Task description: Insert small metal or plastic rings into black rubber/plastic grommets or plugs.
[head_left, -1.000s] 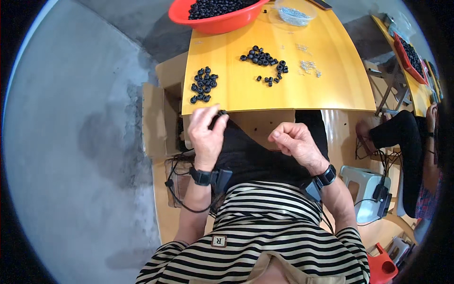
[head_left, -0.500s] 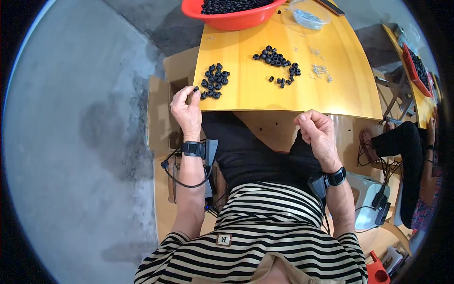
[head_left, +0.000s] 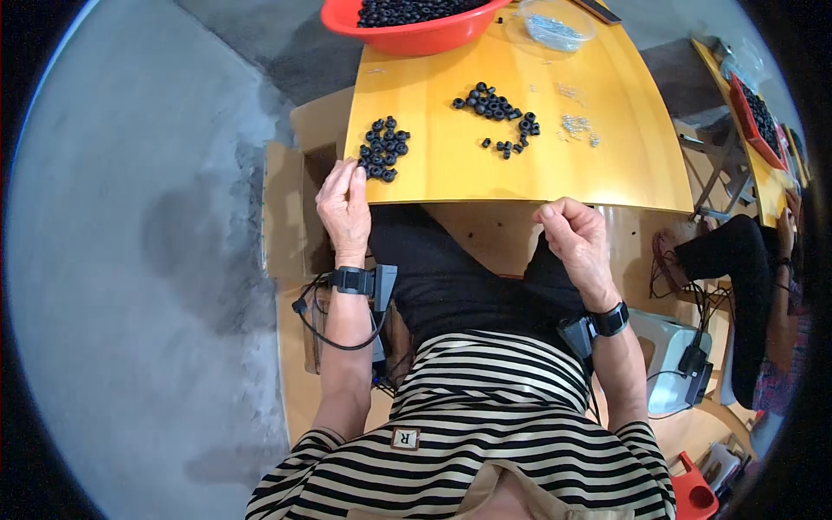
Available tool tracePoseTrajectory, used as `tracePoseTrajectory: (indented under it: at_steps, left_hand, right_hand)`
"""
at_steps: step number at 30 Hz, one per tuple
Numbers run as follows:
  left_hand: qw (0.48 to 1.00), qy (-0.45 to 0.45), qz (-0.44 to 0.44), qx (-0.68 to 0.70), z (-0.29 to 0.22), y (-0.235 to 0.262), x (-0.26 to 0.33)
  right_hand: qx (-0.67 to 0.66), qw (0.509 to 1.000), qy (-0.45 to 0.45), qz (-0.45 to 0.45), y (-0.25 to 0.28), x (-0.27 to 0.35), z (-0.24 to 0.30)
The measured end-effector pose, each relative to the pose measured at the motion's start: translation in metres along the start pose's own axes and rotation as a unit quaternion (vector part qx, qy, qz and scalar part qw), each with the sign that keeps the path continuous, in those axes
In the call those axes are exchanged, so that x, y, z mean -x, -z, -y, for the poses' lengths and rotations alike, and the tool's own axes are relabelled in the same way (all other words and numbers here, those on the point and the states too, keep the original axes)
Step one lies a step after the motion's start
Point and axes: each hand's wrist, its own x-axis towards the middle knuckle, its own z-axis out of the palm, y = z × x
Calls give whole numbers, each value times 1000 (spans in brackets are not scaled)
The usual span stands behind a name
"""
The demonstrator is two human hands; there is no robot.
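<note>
My left hand (head_left: 345, 212) is at the table's near left corner, thumb and fingertips drawn together against the edge of a pile of small black ring-like parts (head_left: 387, 149). Whether a black part is still between those fingertips cannot be made out. My right hand (head_left: 576, 247) hovers by the table's near edge, its fingers curled in and the thumb pressed to them; anything inside is hidden. Farther in, a second loose group of the black parts (head_left: 494, 107) curves across the middle. Small shiny metal pieces (head_left: 575, 128) are scattered to its right.
A red basin (head_left: 416, 36) heaped with black parts and a clear plastic tub (head_left: 555, 30) of metal pieces stand at the table's far side. An open cardboard box (head_left: 290, 208) is left of the table (head_left: 451, 178). At right, another person sits by a second table with a red tray (head_left: 756, 126).
My left fingertips, which held a black part beside the left pile, have moved right to touch the pile. My right hand keeps its curled pose. The whole view has shifted slightly.
</note>
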Motion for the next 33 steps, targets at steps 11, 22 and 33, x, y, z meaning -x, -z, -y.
tracePoseTrajectory:
  at_steps: [11, 22, 33]
  left_hand:
    - [993, -80, 62, 60, -78, -30, 19]
    - [963, -212, 166, -19, -107, -95, 8]
    - [901, -302, 290, -112, -116, -110, 25]
  right_hand:
    - [227, 949, 159, -154, 2, -60, -2]
    - [371, 854, 311, -191, 8, -122, -11]
    - [447, 844, 266, -129, 8, -136, -11]
